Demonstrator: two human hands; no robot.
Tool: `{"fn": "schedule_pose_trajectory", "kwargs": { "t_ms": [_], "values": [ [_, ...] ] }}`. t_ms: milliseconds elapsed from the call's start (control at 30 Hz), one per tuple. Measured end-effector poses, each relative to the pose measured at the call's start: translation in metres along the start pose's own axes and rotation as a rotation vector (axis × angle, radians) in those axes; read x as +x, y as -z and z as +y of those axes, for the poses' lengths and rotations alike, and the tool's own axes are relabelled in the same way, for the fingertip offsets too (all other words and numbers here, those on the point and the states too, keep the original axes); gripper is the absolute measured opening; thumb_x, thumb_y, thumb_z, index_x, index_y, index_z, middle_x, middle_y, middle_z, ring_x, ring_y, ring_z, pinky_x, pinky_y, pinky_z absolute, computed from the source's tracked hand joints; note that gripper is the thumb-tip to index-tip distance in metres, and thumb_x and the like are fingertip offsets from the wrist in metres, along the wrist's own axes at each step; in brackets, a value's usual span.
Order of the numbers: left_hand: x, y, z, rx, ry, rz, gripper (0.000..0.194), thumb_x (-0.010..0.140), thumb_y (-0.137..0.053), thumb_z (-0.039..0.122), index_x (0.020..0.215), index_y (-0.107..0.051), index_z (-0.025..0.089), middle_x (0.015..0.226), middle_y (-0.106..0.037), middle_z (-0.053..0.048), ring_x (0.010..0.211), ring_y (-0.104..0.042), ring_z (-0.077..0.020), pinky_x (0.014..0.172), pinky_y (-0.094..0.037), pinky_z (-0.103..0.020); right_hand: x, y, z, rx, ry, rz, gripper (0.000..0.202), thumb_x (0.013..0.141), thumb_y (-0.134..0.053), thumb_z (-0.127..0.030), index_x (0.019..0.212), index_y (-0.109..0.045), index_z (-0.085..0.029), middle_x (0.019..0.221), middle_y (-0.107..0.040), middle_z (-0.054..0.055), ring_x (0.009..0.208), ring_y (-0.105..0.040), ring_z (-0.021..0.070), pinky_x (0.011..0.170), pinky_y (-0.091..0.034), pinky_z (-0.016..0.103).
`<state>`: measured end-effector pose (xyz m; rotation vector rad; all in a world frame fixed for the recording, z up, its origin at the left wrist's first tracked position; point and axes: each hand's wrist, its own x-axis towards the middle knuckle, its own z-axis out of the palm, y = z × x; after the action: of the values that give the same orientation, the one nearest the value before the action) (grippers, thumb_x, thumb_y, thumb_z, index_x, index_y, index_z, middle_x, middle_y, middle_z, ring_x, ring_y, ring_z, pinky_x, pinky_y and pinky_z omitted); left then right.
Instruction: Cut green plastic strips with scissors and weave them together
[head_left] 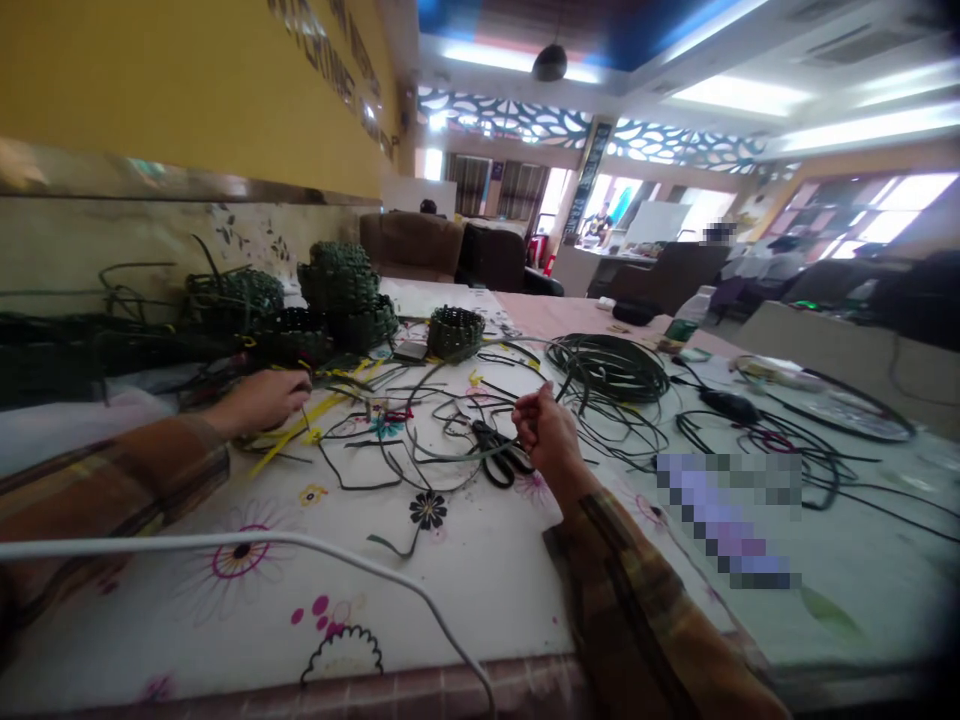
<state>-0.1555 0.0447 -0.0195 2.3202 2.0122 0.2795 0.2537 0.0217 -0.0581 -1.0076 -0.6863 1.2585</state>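
Right hand (546,432) closed in narrow pinch on dark strip (480,452), raised just above tabletop (465,560), likely for control of end. Strip's long axis runs roughly left-right, free length trailing left over loose strands; scissors (501,460) just beside. Left hand (264,400) rests among yellow strips (304,428) near small woven baskets (349,290); whether it grips anything, cannot tell. Coil (609,368) lies beyond right hand.

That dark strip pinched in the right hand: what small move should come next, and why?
Probably draw the dark strip clear with the right hand: it trails into tangled offcuts by the scissors, while the left hand rests near the yellow strip.
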Motion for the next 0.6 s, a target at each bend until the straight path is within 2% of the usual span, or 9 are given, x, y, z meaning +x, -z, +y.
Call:
{"fn": "schedule_pose_trajectory", "kwargs": {
  "t_ms": [133,200,300,400,500,600],
  "values": [
    [0.012,0.046,0.033,-0.094,-0.001,0.042,0.028,0.083,-0.045,0.04,0.082,-0.062,0.018,0.076,-0.07,-0.005,0.069,-0.06,-0.0197,0.066,-0.041,-0.028,0.0,0.0,-0.002,0.015,-0.019,0.001,0.056,0.104,-0.032,-0.053,0.069,-0.055,-0.015,0.046,-0.056,-0.001,0.024,-0.027,0.004,0.024,-0.014,0.016],
    [0.017,0.065,0.048,-0.144,0.029,0.106,0.026,0.083,-0.047,0.039,0.08,-0.061,0.018,0.073,-0.068,-0.004,0.063,-0.057,-0.018,0.063,-0.04,-0.028,0.0,0.0,-0.003,0.023,-0.02,0.008,0.057,0.104,-0.031,-0.053,0.069,-0.054,-0.015,0.046,-0.056,-0.001,0.024,-0.027,0.0042,0.024,-0.015,0.016],
    [0.026,0.083,0.064,-0.079,-0.027,0.249,0.024,0.084,-0.048,0.036,0.074,-0.061,0.018,0.071,-0.066,-0.003,0.067,-0.054,-0.0174,0.068,-0.039,-0.028,0.001,0.001,-0.004,0.041,-0.017,0.013,0.057,0.105,-0.028,-0.051,0.068,-0.053,-0.015,0.046,-0.056,-0.001,0.024,-0.027,0.0041,0.024,-0.015,0.016],
    [0.034,0.099,0.074,-0.017,-0.054,0.377,0.025,0.086,-0.047,0.033,0.077,-0.063,0.016,0.071,-0.062,-0.004,0.072,-0.054,-0.0169,0.077,-0.04,-0.029,0.002,0.002,-0.005,0.054,-0.014,0.019,0.058,0.106,-0.027,-0.05,0.068,-0.053,-0.015,0.046,-0.056,-0.001,0.023,-0.026,0.004,0.024,-0.015,0.016],
    [0.04,0.118,0.078,0.0,-0.061,0.473,0.034,0.091,-0.042,0.032,0.097,-0.066,0.009,0.075,-0.057,-0.002,0.083,-0.057,-0.0165,0.09,-0.04,-0.033,0.003,0.002,-0.005,0.053,-0.019,0.023,0.058,0.104,-0.03,-0.053,0.067,-0.053,-0.015,0.045,-0.056,-0.001,0.024,-0.026,0.0037,0.024,-0.015,0.015],
    [0.05,0.136,0.074,-0.168,-0.04,0.545,0.052,0.098,-0.03,0.043,0.11,-0.057,0.0,0.088,-0.055,-0.003,0.1,-0.058,-0.0199,0.096,-0.037,-0.041,0.002,0.001,-0.004,0.041,-0.016,0.014,0.057,0.103,-0.033,-0.056,0.067,-0.053,-0.016,0.044,-0.056,-0.001,0.024,-0.027,0.0043,0.023,-0.015,0.016]
  ]
}}
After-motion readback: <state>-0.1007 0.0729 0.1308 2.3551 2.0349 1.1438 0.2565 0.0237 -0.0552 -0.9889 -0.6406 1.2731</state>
